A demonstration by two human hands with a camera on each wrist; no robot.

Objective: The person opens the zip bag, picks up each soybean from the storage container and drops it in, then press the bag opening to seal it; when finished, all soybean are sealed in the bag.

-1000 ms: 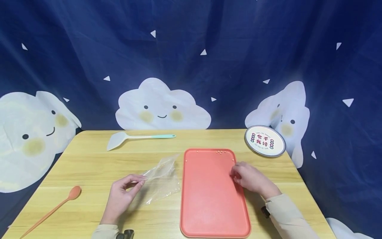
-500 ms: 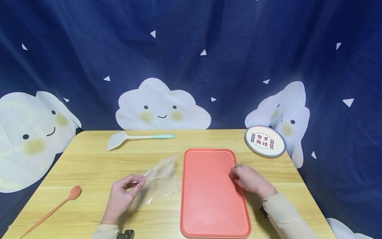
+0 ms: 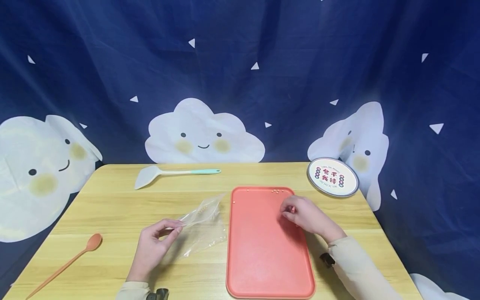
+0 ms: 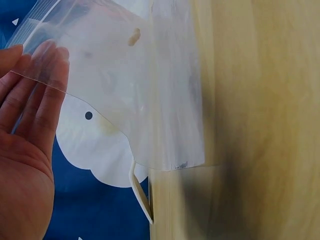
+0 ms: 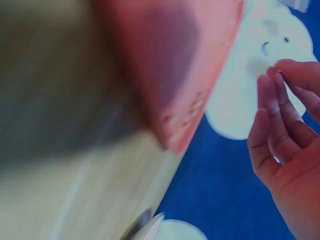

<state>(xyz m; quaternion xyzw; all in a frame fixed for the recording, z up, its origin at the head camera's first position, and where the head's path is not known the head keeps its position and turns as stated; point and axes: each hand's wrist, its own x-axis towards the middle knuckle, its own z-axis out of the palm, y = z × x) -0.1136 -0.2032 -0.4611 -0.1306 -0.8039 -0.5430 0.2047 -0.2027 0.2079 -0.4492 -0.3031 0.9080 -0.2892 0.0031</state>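
My left hand [image 3: 151, 246] pinches the top edge of a clear zip-lock bag [image 3: 206, 233] between thumb and fingers. A few small pale-yellow beans [image 4: 134, 37] show inside the bag in the left wrist view. Over the right side of a coral-red tray [image 3: 262, 250], my right hand [image 3: 309, 216] is raised, thumb and fingertips together. In the right wrist view, a tiny pale speck, apparently a bean [image 5: 278, 71], shows between those fingertips. Several loose beans [image 3: 276, 191] lie along the tray's far edge, and one bean [image 3: 234, 202] sits by its left rim.
A white spatula [image 3: 150, 175] with a mint handle lies at the table's back left. An orange long-handled spoon [image 3: 93, 241] rests at the left. An oval plate [image 3: 333, 177] with printed lettering is at the back right. A blue cloud-patterned curtain [image 3: 240, 62] hangs behind.
My right hand has come up from the tray's right rim and shifted left over the tray. My left hand and the bag have stayed in place.
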